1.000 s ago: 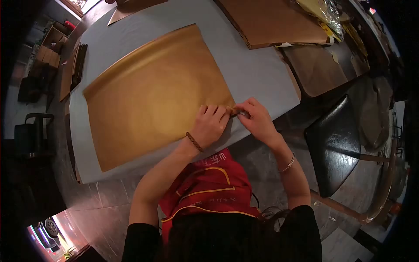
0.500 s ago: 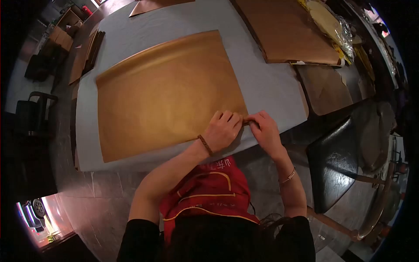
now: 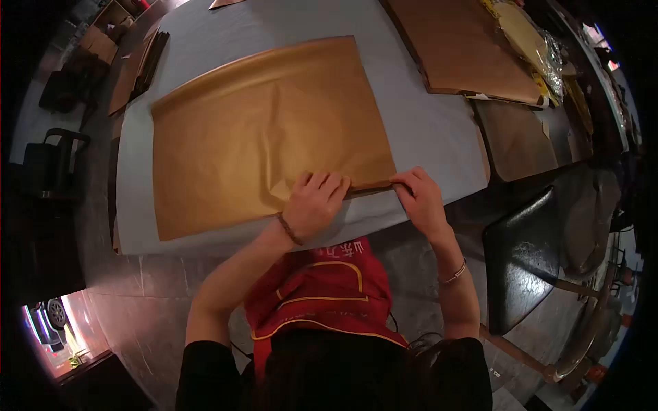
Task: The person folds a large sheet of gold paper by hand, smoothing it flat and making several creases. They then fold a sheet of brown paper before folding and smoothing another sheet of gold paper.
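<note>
A large golden-brown paper sheet (image 3: 212, 151) lies on the grey-covered table (image 3: 439, 147). Its near edge is folded over in a narrow strip between my hands. My left hand (image 3: 315, 204) grips that folded edge near the middle, fingers curled over it and the thumb hidden. At the sheet's near right corner, my right hand (image 3: 420, 198) pinches the end of the fold between thumb and fingers. Creases run up the sheet from beside my left hand. The far edge curls up slightly.
A stack of brown sheets (image 3: 466, 48) lies at the far right, with a yellow item in clear plastic (image 3: 524, 34) on top. More folded brown pieces (image 3: 140, 72) are at the left edge. A black chair (image 3: 524, 260) stands close on the right, another chair (image 3: 58, 161) on the left.
My left hand has slid left along the near edge, away from my right hand, lengthening the visible folded strip. Creases have appeared in the sheet. My right hand stays at the corner.
</note>
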`<action>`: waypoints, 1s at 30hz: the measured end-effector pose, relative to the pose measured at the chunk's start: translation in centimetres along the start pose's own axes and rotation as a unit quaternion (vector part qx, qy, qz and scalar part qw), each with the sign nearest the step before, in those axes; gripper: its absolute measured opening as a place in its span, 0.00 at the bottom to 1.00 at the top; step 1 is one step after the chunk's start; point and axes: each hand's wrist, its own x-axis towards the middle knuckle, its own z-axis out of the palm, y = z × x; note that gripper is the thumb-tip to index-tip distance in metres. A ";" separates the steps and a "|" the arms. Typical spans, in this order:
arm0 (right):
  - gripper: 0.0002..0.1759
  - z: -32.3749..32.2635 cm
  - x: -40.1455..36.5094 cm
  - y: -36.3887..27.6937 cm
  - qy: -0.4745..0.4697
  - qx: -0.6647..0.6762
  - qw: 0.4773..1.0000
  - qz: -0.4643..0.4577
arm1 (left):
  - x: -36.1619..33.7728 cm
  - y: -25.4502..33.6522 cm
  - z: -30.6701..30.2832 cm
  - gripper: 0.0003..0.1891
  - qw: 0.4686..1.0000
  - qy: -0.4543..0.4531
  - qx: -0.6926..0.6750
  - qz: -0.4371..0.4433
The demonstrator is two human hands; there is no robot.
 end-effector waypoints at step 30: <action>0.08 0.1 -0.5 -0.3 -0.004 -0.066 0.997 -0.045 | -4.9 -3.1 -4.0 0.17 0.997 -0.068 0.001 0.023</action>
